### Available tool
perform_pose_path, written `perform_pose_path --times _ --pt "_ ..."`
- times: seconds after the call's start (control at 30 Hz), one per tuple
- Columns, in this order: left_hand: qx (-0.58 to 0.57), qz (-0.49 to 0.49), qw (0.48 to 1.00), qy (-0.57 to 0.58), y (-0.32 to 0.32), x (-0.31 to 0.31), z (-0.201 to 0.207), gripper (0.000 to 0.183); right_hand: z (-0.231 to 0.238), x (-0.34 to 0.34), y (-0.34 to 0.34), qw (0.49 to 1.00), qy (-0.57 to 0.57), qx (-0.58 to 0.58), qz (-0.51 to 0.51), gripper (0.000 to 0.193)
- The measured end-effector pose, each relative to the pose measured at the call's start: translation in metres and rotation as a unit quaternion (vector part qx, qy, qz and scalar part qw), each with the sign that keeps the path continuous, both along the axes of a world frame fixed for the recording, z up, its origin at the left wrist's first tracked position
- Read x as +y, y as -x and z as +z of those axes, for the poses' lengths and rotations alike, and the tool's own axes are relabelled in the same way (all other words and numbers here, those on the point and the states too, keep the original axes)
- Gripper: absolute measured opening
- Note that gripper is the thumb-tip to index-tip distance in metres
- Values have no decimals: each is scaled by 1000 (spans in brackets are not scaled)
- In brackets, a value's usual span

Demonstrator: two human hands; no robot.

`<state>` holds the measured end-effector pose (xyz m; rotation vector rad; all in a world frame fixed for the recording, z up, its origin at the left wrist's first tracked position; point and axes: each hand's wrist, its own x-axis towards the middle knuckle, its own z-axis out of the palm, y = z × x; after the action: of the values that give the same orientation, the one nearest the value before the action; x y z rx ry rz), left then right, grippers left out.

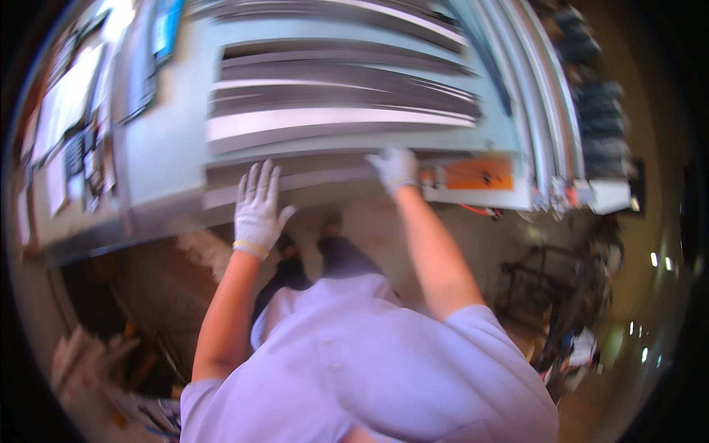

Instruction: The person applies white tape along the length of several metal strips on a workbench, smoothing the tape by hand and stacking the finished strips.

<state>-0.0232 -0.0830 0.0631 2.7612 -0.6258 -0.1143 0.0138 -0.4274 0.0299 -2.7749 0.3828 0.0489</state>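
Observation:
My left hand (257, 210), in a white knitted glove with a yellow cuff edge, is open with its fingers spread. It lies over a long flat grey strip (325, 174) along the table's near edge. At that strip's right part is my right hand (396, 168), also gloved. Motion smears its fingers; the thumb points left, and whether it grips the strip cannot be told. Beyond both hands lie several more dark grey strips (332, 74), roughly parallel, with a pale pinkish-white band (340, 119) showing among them.
An orange plate (480, 174) sits on the table's right front corner, near a red wire. Long metal rails (535, 88) run along the right side. Flat panels and small items (74, 103) crowd the left end of the pale table (166, 148). Below it, clutter lies on the floor.

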Motion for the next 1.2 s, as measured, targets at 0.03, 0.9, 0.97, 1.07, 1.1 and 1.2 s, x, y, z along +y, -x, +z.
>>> perform_pose_path --times 0.03,0.9,0.97,1.07,1.1,1.2 --pt "-1 -18 1000 15 0 -16 1 88 -9 3 0 999 4 -45 6 43" --pt "6 0 990 -142 -12 -133 -20 88 -18 -312 62 969 37 -89 228 74" --pt "16 8 988 -153 -14 -136 -18 91 -23 -308 54 978 51 -66 193 73" --pt "23 11 989 -143 -13 -135 -17 97 -18 -304 39 987 84 -58 121 70" --pt "23 10 991 -135 -11 -134 -16 98 -13 -305 36 987 90 -54 121 70" --pt "45 12 992 -115 -8 -142 -6 95 -14 -306 38 969 52 -103 219 66"
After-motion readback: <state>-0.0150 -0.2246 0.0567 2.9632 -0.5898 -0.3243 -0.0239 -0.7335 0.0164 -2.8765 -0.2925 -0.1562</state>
